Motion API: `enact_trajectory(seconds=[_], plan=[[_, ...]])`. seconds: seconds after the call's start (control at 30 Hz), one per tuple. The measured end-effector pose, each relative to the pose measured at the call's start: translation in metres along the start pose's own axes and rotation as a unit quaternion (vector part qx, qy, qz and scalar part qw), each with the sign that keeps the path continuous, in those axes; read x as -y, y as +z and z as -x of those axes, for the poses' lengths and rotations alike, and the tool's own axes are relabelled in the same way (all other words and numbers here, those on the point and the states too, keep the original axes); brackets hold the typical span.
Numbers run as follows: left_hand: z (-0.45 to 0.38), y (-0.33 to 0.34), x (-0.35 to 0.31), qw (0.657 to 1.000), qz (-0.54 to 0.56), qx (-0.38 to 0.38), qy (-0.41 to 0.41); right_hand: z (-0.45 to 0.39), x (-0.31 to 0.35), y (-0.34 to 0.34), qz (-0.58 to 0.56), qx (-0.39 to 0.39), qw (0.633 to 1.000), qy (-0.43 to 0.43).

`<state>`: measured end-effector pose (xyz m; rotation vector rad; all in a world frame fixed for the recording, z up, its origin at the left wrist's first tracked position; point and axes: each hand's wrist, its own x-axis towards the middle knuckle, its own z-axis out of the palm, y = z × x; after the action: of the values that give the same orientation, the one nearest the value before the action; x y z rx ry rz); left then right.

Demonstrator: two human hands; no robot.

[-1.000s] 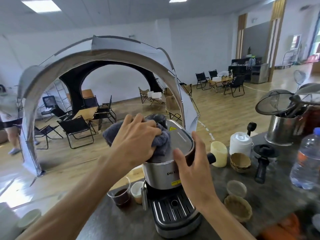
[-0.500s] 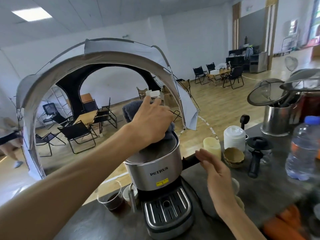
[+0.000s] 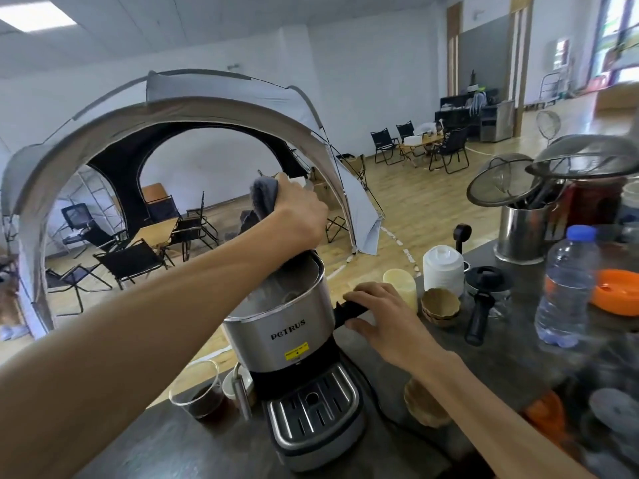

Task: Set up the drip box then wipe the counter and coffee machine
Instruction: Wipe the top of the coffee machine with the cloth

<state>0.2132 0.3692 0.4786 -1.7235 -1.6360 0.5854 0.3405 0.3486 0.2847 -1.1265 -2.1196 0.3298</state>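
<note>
A silver and black coffee machine (image 3: 287, 335) stands on the dark counter (image 3: 491, 361), its slotted drip tray (image 3: 313, 407) at the front. My left hand (image 3: 297, 216) grips a grey cloth (image 3: 264, 198) at the machine's far top edge, the cloth hanging down over the top. My right hand (image 3: 383, 314) grips the black portafilter handle (image 3: 349, 311) that sticks out of the machine's right side.
A glass of dark liquid (image 3: 200, 392) and a small white cup (image 3: 233, 383) stand left of the machine. To its right are brown paper bowls (image 3: 441, 302), a white lid stack (image 3: 442, 269), a black tamper (image 3: 482, 299), a water bottle (image 3: 565, 288) and a steel utensil pot (image 3: 525, 233).
My left hand has carried the cloth from the machine's top front toward its far edge. My right hand left the machine's body and now holds the side handle.
</note>
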Motion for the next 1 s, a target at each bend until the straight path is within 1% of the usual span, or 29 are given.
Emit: enact_trajectory(seconds=[0.1, 0.2, 0.27, 0.33, 0.37, 0.43, 0.5, 0.57, 0.63, 0.77, 0.9, 1.0], plan=[[-0.002, 0.004, -0.005, 0.999, -0.030, -0.012, -0.004, -0.003, -0.001, 0.000, 0.004, 0.000, 1.000, -0.005], [0.009, 0.009, -0.005, 0.999, -0.009, -0.049, 0.008, 0.000, -0.002, -0.001, 0.024, 0.015, 1.000, -0.012], [0.020, 0.011, -0.006, 0.997, 0.002, -0.079, 0.014, 0.003, -0.002, -0.001, 0.045, 0.009, 0.999, -0.024], [0.032, 0.013, -0.006, 0.995, 0.005, -0.098, 0.017, 0.002, 0.001, -0.005, 0.091, 0.007, 0.995, -0.042], [0.036, 0.014, -0.005, 0.994, 0.009, -0.103, 0.019, 0.000, 0.003, -0.007, 0.121, 0.014, 0.991, -0.051], [0.043, 0.015, -0.003, 0.993, 0.013, -0.114, 0.024, -0.008, 0.008, -0.009, 0.162, 0.052, 0.983, -0.071], [0.047, 0.015, 0.000, 0.992, 0.023, -0.119, 0.024, -0.017, 0.017, -0.003, 0.181, 0.096, 0.975, -0.088], [0.050, 0.014, 0.002, 0.992, 0.035, -0.118, 0.020, -0.022, 0.028, 0.006, 0.196, 0.116, 0.970, -0.085], [0.052, 0.013, 0.002, 0.992, 0.039, -0.117, 0.019, -0.023, 0.035, 0.009, 0.217, 0.106, 0.967, -0.074], [0.054, 0.016, 0.000, 0.990, 0.044, -0.132, 0.015, -0.020, 0.031, 0.014, 0.249, 0.070, 0.963, -0.078], [0.055, 0.017, 0.000, 0.990, 0.044, -0.134, 0.018, -0.021, 0.030, 0.018, 0.241, 0.062, 0.966, -0.075], [0.062, 0.019, 0.005, 0.987, 0.076, -0.141, 0.026, -0.021, 0.030, 0.018, 0.231, 0.056, 0.968, -0.077]])
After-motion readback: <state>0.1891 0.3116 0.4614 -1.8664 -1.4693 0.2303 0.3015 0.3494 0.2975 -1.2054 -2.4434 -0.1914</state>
